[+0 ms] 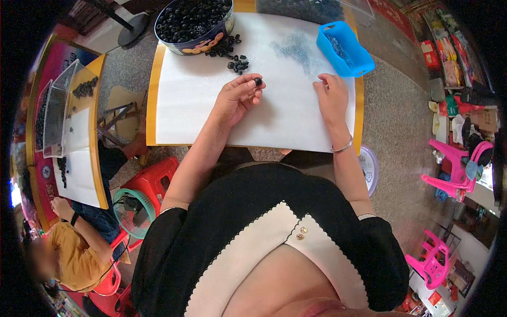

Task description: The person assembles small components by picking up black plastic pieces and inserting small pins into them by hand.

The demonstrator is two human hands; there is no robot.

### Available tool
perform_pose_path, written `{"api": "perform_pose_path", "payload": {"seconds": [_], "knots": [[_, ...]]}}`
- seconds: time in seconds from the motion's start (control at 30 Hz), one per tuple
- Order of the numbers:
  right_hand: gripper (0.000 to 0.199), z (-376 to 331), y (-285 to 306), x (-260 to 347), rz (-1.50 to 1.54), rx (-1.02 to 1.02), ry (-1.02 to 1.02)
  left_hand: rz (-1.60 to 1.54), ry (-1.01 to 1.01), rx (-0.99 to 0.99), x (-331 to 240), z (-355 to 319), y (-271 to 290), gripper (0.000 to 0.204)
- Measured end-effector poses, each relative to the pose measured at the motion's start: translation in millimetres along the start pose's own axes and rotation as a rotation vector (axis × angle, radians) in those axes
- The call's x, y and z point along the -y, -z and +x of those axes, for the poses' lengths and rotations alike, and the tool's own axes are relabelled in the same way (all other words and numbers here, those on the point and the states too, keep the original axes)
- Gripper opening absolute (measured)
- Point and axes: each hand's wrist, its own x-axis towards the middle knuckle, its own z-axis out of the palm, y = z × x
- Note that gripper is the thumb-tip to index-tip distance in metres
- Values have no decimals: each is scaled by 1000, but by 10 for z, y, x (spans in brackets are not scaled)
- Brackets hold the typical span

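Two hands work mid-frame: your left hand [236, 99] pinches one small black ring [257, 81]; right of it your right hand [331, 95] lies loosely curled on the bench's white sheet [195, 105], seemingly empty. Upper-left round tin [193, 24] looks full, so most rings remain.

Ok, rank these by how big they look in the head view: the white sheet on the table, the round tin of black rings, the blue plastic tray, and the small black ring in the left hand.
1. White sheet.
2. Round tin of black rings, partly cut off by the frame.
3. Blue plastic tray, somewhat smaller than the tin.
4. Small black ring pinched in the left hand, by far the smallest.
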Motion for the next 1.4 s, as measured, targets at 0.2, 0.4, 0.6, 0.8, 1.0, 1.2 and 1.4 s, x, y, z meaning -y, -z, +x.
{"api": "perform_pose_path", "payload": {"seconds": [0.2, 0.4, 0.6, 0.8, 1.0, 1.2, 1.4], "knots": [[23, -119, 11, -114, 12, 45, -96, 4, -2, -8, -2, -9, -1, 24], [23, -127, 59, -87, 15, 41, -118, 17, -24, 35, 4, -1, 36, 24], [14, -71, -25, -73, -149, -29, 29, 20, -21, 67, -13, -11, 26, 25], [12, -28, 60, 496, 638, 124, -290, 55, 32, 46, -49, -28, -10, 27], [13, 39, -57, 1040, 735, 296, -148, 101, 33, 7, -39, -32, -3, 26], [9, 70, -69, 1092, 620, 302, -58, 108, -6, 17, -32, -59, -34, 23], [10, 54, -111, 1076, 608, 278, 28, 128, -21, 15, -4, -47, -37, 24]]}}
